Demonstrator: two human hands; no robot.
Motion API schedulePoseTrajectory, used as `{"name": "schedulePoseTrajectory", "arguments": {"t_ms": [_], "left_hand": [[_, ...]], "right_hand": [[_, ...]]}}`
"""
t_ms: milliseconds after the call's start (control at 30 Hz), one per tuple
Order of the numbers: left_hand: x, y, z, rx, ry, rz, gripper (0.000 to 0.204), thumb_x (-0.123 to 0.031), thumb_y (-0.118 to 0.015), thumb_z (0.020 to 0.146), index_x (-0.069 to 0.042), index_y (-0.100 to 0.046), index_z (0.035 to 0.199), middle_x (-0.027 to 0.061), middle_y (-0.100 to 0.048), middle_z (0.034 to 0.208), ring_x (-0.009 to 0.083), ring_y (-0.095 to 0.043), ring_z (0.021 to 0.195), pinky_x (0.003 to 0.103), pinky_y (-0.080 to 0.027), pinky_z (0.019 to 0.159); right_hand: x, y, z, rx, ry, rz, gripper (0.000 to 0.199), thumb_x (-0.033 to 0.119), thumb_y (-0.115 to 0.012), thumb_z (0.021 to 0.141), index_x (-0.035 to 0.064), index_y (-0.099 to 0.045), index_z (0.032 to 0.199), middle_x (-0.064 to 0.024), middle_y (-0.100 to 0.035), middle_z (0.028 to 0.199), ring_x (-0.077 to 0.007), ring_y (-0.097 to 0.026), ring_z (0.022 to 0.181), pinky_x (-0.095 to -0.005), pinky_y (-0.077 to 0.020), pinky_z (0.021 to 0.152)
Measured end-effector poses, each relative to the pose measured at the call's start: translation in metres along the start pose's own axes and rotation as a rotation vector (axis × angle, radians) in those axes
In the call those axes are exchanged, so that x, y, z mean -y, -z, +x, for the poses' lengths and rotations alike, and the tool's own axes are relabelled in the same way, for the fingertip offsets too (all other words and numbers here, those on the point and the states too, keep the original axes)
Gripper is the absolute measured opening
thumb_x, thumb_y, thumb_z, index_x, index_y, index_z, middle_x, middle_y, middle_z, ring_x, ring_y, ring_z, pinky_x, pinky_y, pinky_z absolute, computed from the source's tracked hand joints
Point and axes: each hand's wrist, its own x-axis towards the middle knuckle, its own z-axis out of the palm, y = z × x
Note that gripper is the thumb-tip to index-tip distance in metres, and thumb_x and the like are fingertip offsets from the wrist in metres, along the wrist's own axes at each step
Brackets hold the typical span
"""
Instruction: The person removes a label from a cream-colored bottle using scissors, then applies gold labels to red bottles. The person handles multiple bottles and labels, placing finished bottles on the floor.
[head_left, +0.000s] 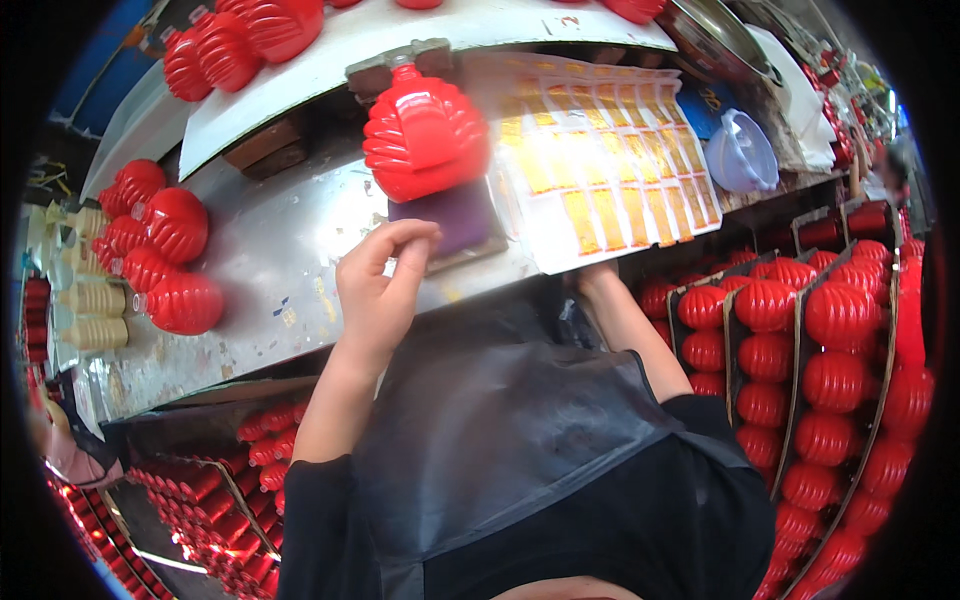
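Observation:
A glossy red ribbed bottle (425, 135) lies on its side in front of me, a smooth flat panel facing up and its neck pointing away at a worn grey block (365, 78). On its near side is a dark purple pad (460, 225). My left hand (385, 275) is just in front of the bottle, apart from it. Its thumb and index finger are pinched; anything between them is too small to make out. My right hand (597, 278) reaches to the near edge of a white sheet of gold foil labels (610, 150), its fingers hidden underneath.
Several red bottles (180, 303) lie at the table's left. More rest on a white raised shelf (480, 28) at the back. A pale blue plastic container (742, 152) stands right of the labels. Racks of red bottles (765, 305) fill the right side, with others below left.

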Motion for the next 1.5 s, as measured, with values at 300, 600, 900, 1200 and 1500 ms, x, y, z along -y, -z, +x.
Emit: {"name": "schedulePoseTrajectory", "arguments": {"t_ms": [300,600,900,1200,1500], "left_hand": [[0.034,-0.001,0.065,-0.418,-0.242,0.265,0.072,-0.019,-0.079,0.091,-0.003,-0.043,0.152,0.0194,-0.05,0.148,0.032,-0.056,0.131,0.041,-0.048,0.11],[0.026,-0.012,0.093,-0.229,0.05,-0.24,0.09,-0.017,-0.082,0.087,0.002,-0.031,0.159,0.0184,-0.051,0.147,0.0247,-0.057,0.13,0.038,-0.048,0.111],[0.032,0.001,0.1,-0.205,0.166,-0.439,0.082,-0.019,-0.074,0.095,0.0,-0.03,0.161,0.0161,-0.048,0.152,0.0234,-0.054,0.134,0.038,-0.044,0.115],[0.034,-0.009,0.099,-0.212,0.182,-0.555,0.072,-0.021,-0.07,0.101,-0.004,-0.032,0.16,0.0145,-0.053,0.147,0.0216,-0.054,0.133,0.038,-0.044,0.114],[0.028,-0.002,0.099,-0.221,0.223,-0.307,0.076,-0.018,-0.071,0.098,-0.002,-0.031,0.161,0.0174,-0.05,0.15,0.0224,-0.051,0.136,0.038,-0.043,0.115]], "right_hand": [[0.05,0.168,0.002,-0.19,0.314,0.01,0.017,0.009,-0.069,0.1,-0.0002,-0.066,0.114,-0.0076,-0.072,0.107,-0.0181,-0.067,0.099,-0.0338,-0.0526,0.092],[0.123,0.04,-0.107,0.201,1.147,-1.349,0.034,0.013,-0.083,0.085,0.004,-0.073,0.116,-0.0132,-0.074,0.115,-0.0271,-0.074,0.095,-0.0359,-0.0601,0.082],[0.131,0.027,-0.097,0.474,1.445,-1.586,0.032,0.003,-0.077,0.08,0.0043,-0.076,0.112,-0.0083,-0.076,0.117,-0.0187,-0.073,0.076,-0.0307,-0.0564,0.063],[0.219,-0.071,-0.066,0.54,-0.069,-0.854,0.023,0.014,-0.066,0.101,-0.0063,-0.076,0.107,-0.0077,-0.077,0.086,-0.0042,-0.05,0.046,-0.0196,-0.0401,0.044],[0.248,-0.214,-0.071,0.76,1.269,-1.002,0.015,0.006,-0.072,0.089,0.0046,-0.077,0.103,-0.0095,-0.073,0.079,-0.0191,-0.066,0.058,-0.0304,-0.0508,0.052]]}}
